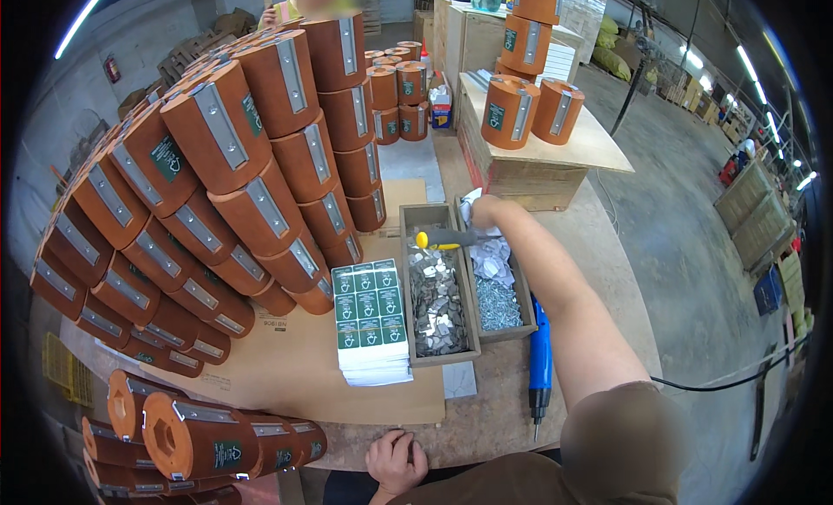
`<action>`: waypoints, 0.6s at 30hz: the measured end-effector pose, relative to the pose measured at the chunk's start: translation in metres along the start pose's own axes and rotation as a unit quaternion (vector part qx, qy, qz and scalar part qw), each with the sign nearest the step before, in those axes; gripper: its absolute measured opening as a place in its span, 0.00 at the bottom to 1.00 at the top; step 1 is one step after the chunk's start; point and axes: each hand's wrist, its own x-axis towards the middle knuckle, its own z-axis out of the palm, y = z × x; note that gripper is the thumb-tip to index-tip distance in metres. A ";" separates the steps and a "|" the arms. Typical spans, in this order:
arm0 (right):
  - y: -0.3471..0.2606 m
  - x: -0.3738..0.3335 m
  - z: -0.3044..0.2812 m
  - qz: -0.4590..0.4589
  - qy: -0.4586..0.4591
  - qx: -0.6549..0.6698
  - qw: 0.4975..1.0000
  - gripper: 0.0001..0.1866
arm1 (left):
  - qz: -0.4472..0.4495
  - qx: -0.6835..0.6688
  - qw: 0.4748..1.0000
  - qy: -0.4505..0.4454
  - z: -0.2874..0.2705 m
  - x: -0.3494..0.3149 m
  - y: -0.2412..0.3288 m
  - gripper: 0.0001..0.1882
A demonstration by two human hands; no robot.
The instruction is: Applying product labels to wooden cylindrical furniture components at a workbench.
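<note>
My right hand (pixel 483 212) reaches out to the far end of the right wooden tray (pixel 524 307), over white scraps (pixel 491 255) and a heap of screws (pixel 497 304). Its fingers are hidden, so I cannot see whether it holds anything. Just left of it, a yellow-handled tool (pixel 425 239) lies across the left tray (pixel 404 271), which is full of small grey metal plates (pixel 436 307). My left hand (pixel 395 460) rests at the table's near edge with its fingers curled and nothing in it.
Orange-brown cylinders with metal strips (pixel 243 184) are stacked high on the left, with more at the lower left (pixel 195 436). A pile of green label sheets (pixel 370 321) lies on cardboard (pixel 286 370). A blue power screwdriver (pixel 540 359) lies by my arm. A wooden crate (pixel 542 171) holds two cylinders. A person (pixel 314 0) stands far back.
</note>
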 end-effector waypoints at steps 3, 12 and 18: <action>-0.014 -0.012 -0.001 -0.012 0.000 -0.027 1.000 0.17 | 0.001 0.011 1.000 -0.003 0.003 -0.004 -0.003 0.08; 0.003 -0.012 0.016 0.015 0.042 0.092 0.995 0.17 | 0.003 0.006 1.000 0.007 0.000 -0.002 -0.001 0.08; -0.005 -0.037 0.014 0.075 0.295 0.116 0.946 0.28 | 0.004 -0.002 1.000 -0.007 -0.001 -0.001 -0.001 0.09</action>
